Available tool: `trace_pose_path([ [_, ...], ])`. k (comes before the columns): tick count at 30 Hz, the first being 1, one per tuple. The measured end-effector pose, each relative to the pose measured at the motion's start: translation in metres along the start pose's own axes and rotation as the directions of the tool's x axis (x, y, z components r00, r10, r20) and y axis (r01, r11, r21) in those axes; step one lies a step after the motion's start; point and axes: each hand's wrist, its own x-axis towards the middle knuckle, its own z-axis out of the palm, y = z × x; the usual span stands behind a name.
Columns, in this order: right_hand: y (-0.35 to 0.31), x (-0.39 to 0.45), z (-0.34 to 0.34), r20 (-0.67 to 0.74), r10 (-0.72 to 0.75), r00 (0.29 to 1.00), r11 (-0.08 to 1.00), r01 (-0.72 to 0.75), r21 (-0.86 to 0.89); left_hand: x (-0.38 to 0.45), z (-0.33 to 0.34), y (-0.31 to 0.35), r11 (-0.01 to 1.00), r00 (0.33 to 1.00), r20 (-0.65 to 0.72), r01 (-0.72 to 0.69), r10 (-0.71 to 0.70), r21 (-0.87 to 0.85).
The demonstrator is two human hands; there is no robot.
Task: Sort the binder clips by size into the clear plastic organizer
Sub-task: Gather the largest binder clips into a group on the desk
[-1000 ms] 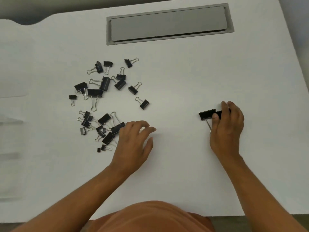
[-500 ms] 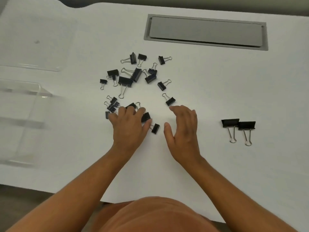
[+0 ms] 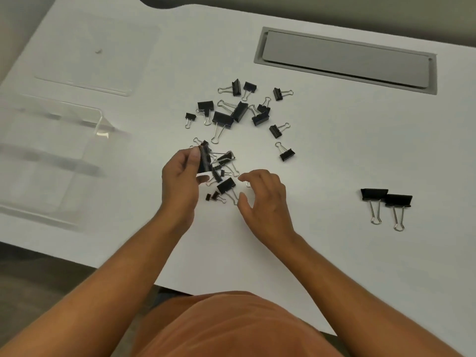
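Several black binder clips of mixed sizes lie in a loose pile [image 3: 239, 117] on the white table [image 3: 334, 155]. My left hand [image 3: 184, 180] pinches a large black binder clip [image 3: 205, 158] between thumb and fingers, lifted above the pile's near part. My right hand [image 3: 265, 199] hovers beside it with fingers spread and curled, holding nothing, close to a large clip [image 3: 226, 186] on the table. Two large clips [image 3: 386, 199] lie side by side at the right, apart from the pile. The clear plastic organizer [image 3: 51, 161] stands at the left.
A clear flat plastic lid [image 3: 98, 55] lies at the back left. A grey recessed cable hatch [image 3: 345, 57] sits at the back right. The table's front edge runs diagonally under my forearms. My orange shirt fills the bottom of the view.
My left hand has lifted a large clip out of the pile. My right hand, which had set a large clip down beside another at the right, now hovers near the pile's lower edge.
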Motion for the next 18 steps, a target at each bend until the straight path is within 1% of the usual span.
trace_pose_path([
  [3, -0.011, 0.008, 0.014, 0.05, 0.011, 0.999, 0.994, -0.005, -0.106, 0.001, -0.03, -0.001, 0.969, 0.991, 0.089, 0.115, -0.098, -0.218],
  [5, -0.019, 0.014, 0.024, 0.087, 0.026, 0.996, 0.979, -0.008, -0.201, 0.001, -0.049, -0.003, 0.942, 0.979, 0.136, 0.185, -0.152, -0.28],
  [7, -0.025, 0.018, 0.034, 0.104, 0.044, 0.994, 0.96, -0.014, -0.279, 0.004, -0.067, -0.006, 0.919, 0.962, 0.181, 0.254, -0.206, -0.301],
  [10, -0.031, 0.02, 0.045, 0.094, 0.082, 0.992, 0.941, -0.046, -0.335, 0.01, -0.088, -0.008, 0.895, 0.928, 0.285, 0.327, -0.242, -0.305],
  [15, -0.038, 0.021, 0.052, 0.077, 0.157, 0.985, 0.956, -0.132, -0.264, 0.022, -0.111, -0.001, 0.858, 0.86, 0.444, 0.409, -0.25, -0.311],
  [17, -0.043, 0.026, 0.052, 0.063, 0.173, 0.983, 0.945, -0.148, -0.291, 0.03, -0.118, 0.0, 0.852, 0.843, 0.485, 0.417, -0.232, -0.317],
  [18, -0.046, 0.031, 0.051, 0.034, 0.166, 0.985, 0.936, -0.147, -0.32, 0.034, -0.122, 0.0, 0.853, 0.837, 0.501, 0.415, -0.221, -0.316],
])
